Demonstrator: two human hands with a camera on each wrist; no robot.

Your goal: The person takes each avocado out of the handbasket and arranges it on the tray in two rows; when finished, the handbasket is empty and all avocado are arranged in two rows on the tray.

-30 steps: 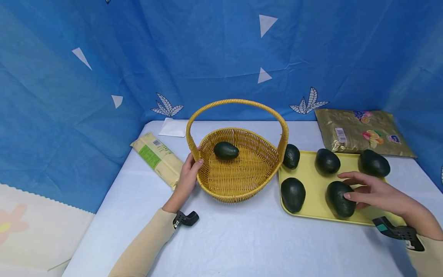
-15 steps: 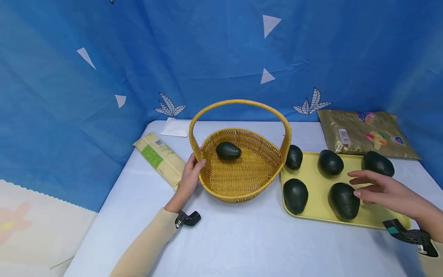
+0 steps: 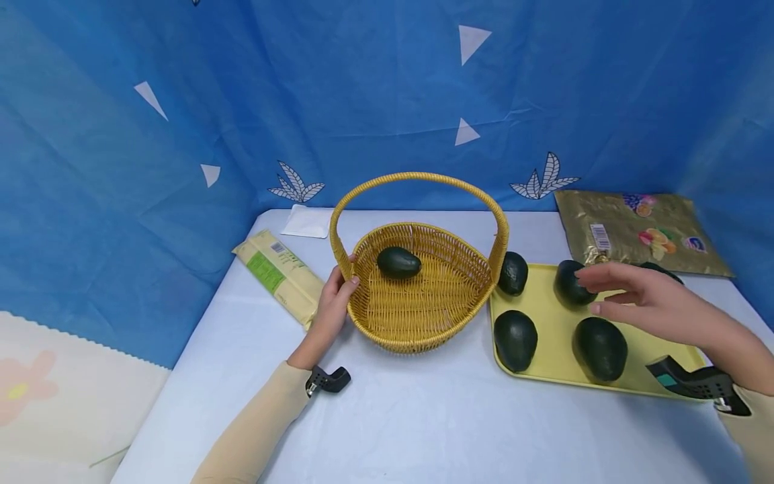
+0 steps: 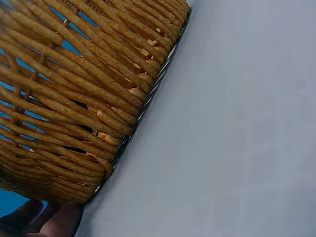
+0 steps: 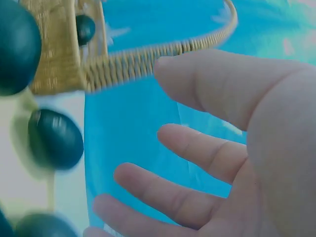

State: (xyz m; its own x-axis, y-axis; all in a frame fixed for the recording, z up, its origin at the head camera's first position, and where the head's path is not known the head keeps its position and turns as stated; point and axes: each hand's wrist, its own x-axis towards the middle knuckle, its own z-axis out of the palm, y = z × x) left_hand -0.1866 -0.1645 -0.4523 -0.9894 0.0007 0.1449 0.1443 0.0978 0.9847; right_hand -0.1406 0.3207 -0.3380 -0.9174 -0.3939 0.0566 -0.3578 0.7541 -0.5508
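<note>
Over tray (image 3: 556, 323), right hand (image 3: 647, 306) open; left hand (image 3: 332, 309) seemingly grips basket (image 3: 423, 296).

It looked like a staged recording booth, not a real home. A blue printed cloth backdrop (image 3: 387, 101) filled the upper frame and closed around a pale tabletop (image 3: 423, 417), with a packet (image 3: 641, 232) at right.

Pale blue table (image 3: 423, 430), wicker basket (image 3: 423, 316), yellow tray (image 3: 556, 336), gold packet (image 3: 641, 232), green-labelled packet (image 3: 275, 272), white card (image 3: 306, 222)
</note>
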